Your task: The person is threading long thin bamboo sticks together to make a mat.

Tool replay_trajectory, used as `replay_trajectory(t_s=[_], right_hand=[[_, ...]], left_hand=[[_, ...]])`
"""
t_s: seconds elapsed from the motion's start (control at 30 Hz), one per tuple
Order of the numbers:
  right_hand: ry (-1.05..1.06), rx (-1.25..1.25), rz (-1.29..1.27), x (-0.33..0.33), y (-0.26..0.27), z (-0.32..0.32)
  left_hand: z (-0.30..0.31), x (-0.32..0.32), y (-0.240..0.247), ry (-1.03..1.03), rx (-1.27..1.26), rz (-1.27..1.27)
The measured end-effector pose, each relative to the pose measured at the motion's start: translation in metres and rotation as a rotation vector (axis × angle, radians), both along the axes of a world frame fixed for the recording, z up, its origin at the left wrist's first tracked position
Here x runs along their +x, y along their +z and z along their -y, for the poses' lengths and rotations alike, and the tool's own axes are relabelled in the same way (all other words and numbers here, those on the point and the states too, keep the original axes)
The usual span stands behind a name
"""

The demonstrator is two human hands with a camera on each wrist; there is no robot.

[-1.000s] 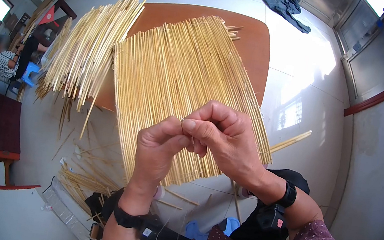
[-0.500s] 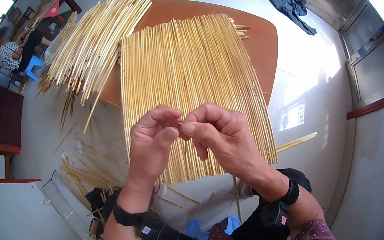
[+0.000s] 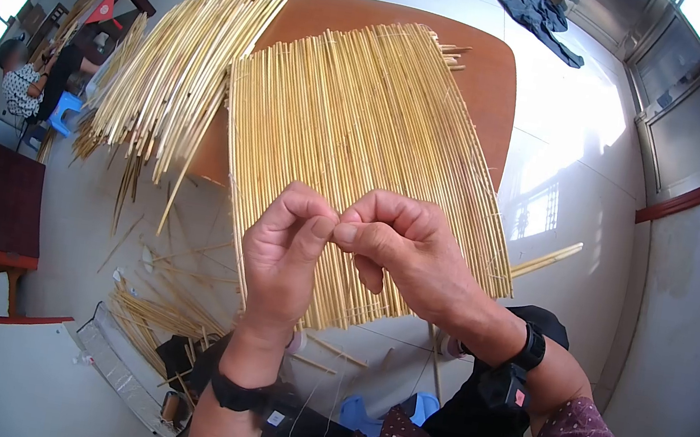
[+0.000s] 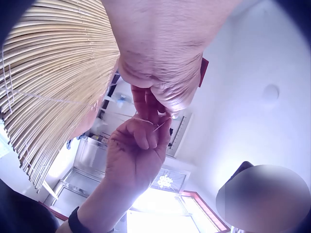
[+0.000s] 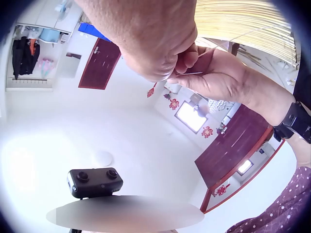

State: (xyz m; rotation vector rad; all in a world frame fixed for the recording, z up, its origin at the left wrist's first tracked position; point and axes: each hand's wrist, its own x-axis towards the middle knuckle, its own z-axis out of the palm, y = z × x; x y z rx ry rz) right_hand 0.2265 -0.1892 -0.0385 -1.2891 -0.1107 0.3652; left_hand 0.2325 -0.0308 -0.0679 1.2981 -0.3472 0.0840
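Note:
Both hands meet at the fingertips above the reed mat (image 3: 352,146). My right hand (image 3: 417,256) pinches what looks like a thin needle (image 5: 189,74) between thumb and forefinger; in the right wrist view its straight glint crosses the left thumb. My left hand (image 3: 283,240) has thumb and forefinger pinched together against the right fingertips, on what looks like the thread. In the left wrist view a fine pale thread (image 4: 141,119) runs across the right fingers. The exact point where needle and thread meet is hidden by the fingertips.
The mat lies on a brown table (image 3: 489,76) and overhangs its near edge. A pile of loose reeds (image 3: 182,67) leans at the left. Scattered reeds (image 3: 165,304) lie on the floor by a long pale box (image 3: 127,375). A person (image 3: 21,88) sits far left.
Half a second ago the left thumb and forefinger were parted beside a thin tip at the right fingers; now they pinch again. The view has shifted slightly, so the mat sits farther right.

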Motion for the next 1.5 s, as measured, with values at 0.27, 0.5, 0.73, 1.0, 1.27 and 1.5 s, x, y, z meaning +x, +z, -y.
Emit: replay_trajectory(t_s=[0.27, 0.5, 0.73, 1.0, 1.27, 1.5], right_hand=[[-0.152, -0.056, 0.178, -0.002, 0.006, 0.004], [-0.234, -0.101, 0.298, -0.006, 0.006, 0.004], [-0.330, -0.015, 0.216, -0.011, 0.006, 0.002], [-0.432, -0.307, 0.570, -0.009, -0.002, 0.003], [-0.401, -0.381, 0.605, -0.010, -0.001, 0.008], [-0.349, -0.427, 0.657, -0.010, 0.002, 0.011]], left_hand=[[0.004, 0.000, 0.006, -0.161, -0.227, -0.211], [0.011, -0.002, 0.005, -0.220, -0.116, -0.220], [0.012, -0.003, 0.007, -0.262, -0.198, -0.253], [0.012, -0.003, 0.006, -0.191, -0.213, -0.263], [0.011, -0.003, 0.003, -0.189, -0.178, -0.238], [0.009, -0.002, 0.001, -0.200, -0.165, -0.235]])
